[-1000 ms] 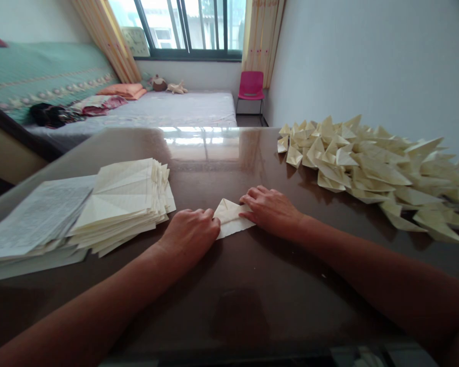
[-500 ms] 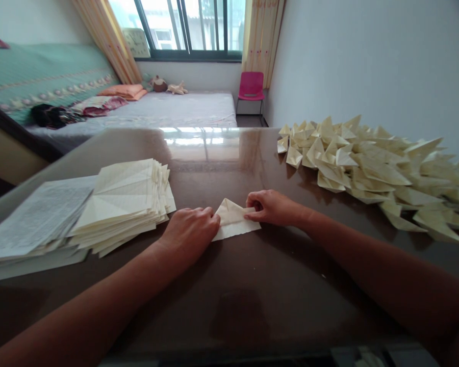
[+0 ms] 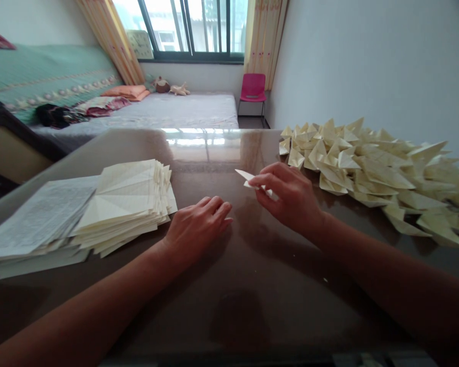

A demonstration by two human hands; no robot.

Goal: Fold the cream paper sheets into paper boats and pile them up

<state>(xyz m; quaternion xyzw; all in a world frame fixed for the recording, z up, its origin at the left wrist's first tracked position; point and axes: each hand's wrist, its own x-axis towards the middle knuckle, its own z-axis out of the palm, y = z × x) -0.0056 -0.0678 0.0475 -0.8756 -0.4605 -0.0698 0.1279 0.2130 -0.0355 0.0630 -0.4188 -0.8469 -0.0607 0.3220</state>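
Lifted over the table's middle, my right hand (image 3: 288, 193) pinches a small folded paper (image 3: 245, 175), whose pointed end sticks out to the left; the fingers cover the rest of it. My left hand (image 3: 199, 224) is palm-down just above or on the tabletop, its fingers loosely bent and slightly apart, with no paper in them. Beside it on the left is a stack of creased cream paper sheets (image 3: 126, 191). To the right of my right hand lies a large heap of folded cream paper pieces (image 3: 371, 168) with pointed tips.
Printed sheets (image 3: 38, 216) lie partly under the cream stack on the left. The glossy brown table (image 3: 229, 285) carries a few tiny white scraps. Beyond its far edge are a bed (image 3: 199, 109), a pink chair (image 3: 253, 87) and a window; a wall runs along the right.
My right hand has raised the folded paper off the table, and it now shows edge-on. The left hand has let go of the paper and stays near the same place.
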